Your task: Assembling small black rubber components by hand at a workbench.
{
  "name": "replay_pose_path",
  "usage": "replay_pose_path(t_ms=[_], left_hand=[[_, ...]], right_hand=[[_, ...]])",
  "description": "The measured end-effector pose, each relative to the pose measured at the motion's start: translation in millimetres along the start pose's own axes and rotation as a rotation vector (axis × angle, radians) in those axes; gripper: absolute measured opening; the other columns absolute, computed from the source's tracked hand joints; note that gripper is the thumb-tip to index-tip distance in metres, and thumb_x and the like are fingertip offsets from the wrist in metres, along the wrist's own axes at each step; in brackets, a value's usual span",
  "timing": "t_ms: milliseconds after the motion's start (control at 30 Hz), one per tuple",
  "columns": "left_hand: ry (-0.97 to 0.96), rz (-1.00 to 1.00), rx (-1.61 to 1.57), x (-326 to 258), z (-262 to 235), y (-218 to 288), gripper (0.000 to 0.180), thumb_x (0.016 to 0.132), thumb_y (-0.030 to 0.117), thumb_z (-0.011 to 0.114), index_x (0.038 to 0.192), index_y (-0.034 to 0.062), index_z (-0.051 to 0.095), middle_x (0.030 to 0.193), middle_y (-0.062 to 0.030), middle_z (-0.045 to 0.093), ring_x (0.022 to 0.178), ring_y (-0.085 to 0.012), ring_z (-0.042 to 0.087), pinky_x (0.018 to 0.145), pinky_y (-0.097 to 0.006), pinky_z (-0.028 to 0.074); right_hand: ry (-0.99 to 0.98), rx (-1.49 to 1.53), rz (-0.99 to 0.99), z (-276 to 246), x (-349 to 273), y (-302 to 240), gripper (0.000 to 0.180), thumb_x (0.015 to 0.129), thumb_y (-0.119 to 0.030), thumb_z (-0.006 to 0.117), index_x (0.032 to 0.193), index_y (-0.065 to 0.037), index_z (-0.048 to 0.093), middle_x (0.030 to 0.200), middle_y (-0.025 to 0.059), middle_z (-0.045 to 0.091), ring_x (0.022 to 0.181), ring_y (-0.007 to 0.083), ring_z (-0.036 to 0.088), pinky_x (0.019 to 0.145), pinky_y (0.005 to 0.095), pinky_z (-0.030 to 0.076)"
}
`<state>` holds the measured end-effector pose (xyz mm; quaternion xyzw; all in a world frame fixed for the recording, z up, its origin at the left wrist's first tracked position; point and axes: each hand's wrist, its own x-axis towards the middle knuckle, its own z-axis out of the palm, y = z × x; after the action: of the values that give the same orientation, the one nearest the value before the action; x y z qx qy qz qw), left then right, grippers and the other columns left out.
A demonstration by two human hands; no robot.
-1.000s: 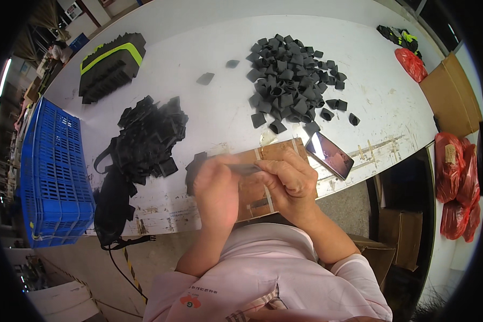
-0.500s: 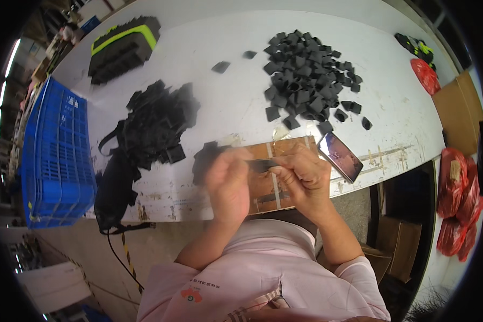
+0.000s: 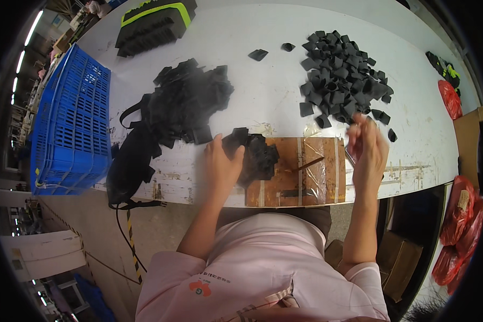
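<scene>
My left hand (image 3: 223,165) is at the left edge of a small heap of black fabric pieces (image 3: 258,161), thumb and fingers spread apart. The heap overlaps the left part of a brown board (image 3: 327,185) banded with clear tape. A thin dark stick (image 3: 310,163) lies slanted across the board. Over the board's right end, my right hand (image 3: 367,155) is raised, its fingertips smeared by motion near a large pile of short black loops (image 3: 341,75). Whether it holds anything does not show. Beneath it, a phone (image 3: 351,155) is mostly hidden.
A larger pile of black strips (image 3: 188,99) and a black bag-like piece (image 3: 131,163) lie left. Beyond stands a grey stack with a lime band (image 3: 156,21). A blue crate (image 3: 72,126) stands at the left edge. Red plastic bags (image 3: 459,214) are at right.
My hands have parted from a small dark piece held between them. The left has moved to the small heap, the right toward the loop pile. The view has shifted too.
</scene>
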<state>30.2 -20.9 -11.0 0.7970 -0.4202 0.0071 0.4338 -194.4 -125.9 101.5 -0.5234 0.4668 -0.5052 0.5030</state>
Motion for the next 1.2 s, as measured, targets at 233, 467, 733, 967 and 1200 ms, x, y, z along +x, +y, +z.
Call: replay_pose_path(t_ms=[233, 467, 733, 967, 1200], left_hand=[[-0.137, 0.144, 0.137, 1.2, 5.0, -24.0, 0.008, 0.071, 0.003, 0.058, 0.078, -0.0015, 0.057, 0.088, -0.0147, 0.056, 0.083, -0.0324, 0.052, 0.073, -0.039, 0.042], [-0.008, 0.327, 0.089, -7.5, -2.7, -16.2, 0.014, 0.074, 0.005, 0.057, 0.086, -0.0012, 0.055, 0.093, -0.0153, 0.053, 0.087, -0.0314, 0.049, 0.076, -0.038, 0.04], [-0.125, 0.151, 0.127, -3.1, -0.7, -38.5, 0.013, 0.067, 0.001, 0.062, 0.079, 0.002, 0.061, 0.094, -0.0142, 0.055, 0.088, -0.031, 0.051, 0.076, -0.038, 0.042], [0.045, 0.714, -0.178, -23.9, -14.8, 10.8, 0.025, 0.061, -0.005, 0.063, 0.084, 0.0046, 0.063, 0.1, -0.0123, 0.054, 0.091, -0.0292, 0.051, 0.075, -0.037, 0.045], [0.07, 0.418, -0.36, -37.4, -14.6, 28.7, 0.038, 0.062, -0.009, 0.056, 0.098, 0.0, 0.055, 0.102, -0.0147, 0.053, 0.092, -0.0305, 0.051, 0.078, -0.036, 0.043]], right_hand=[[-0.538, -0.069, 0.294, 20.6, -82.0, 44.2, 0.028, 0.086, -0.025, 0.053, 0.075, 0.0, 0.06, 0.059, 0.0015, 0.054, 0.051, 0.0069, 0.047, 0.046, 0.0211, 0.037], [-0.658, -0.042, 0.427, 65.8, -70.5, 79.5, 0.05, 0.086, -0.045, 0.046, 0.077, 0.002, 0.06, 0.059, 0.0036, 0.056, 0.055, 0.0079, 0.05, 0.047, 0.022, 0.038], [-0.783, -0.019, 0.449, 64.5, -69.2, 81.0, 0.046, 0.088, -0.042, 0.046, 0.089, 0.002, 0.06, 0.068, 0.0033, 0.055, 0.059, 0.0077, 0.05, 0.05, 0.0188, 0.041], [-0.573, 0.339, 0.415, 79.2, -75.1, 82.2, 0.023, 0.08, -0.017, 0.063, 0.097, -0.001, 0.06, 0.085, 0.0021, 0.06, 0.065, 0.0056, 0.052, 0.057, 0.0171, 0.041], [-0.29, -0.145, -0.051, 70.7, -84.1, 58.4, 0.013, 0.072, -0.003, 0.067, 0.082, 0.002, 0.06, 0.078, 0.0068, 0.059, 0.063, 0.0114, 0.055, 0.058, 0.0225, 0.045]])
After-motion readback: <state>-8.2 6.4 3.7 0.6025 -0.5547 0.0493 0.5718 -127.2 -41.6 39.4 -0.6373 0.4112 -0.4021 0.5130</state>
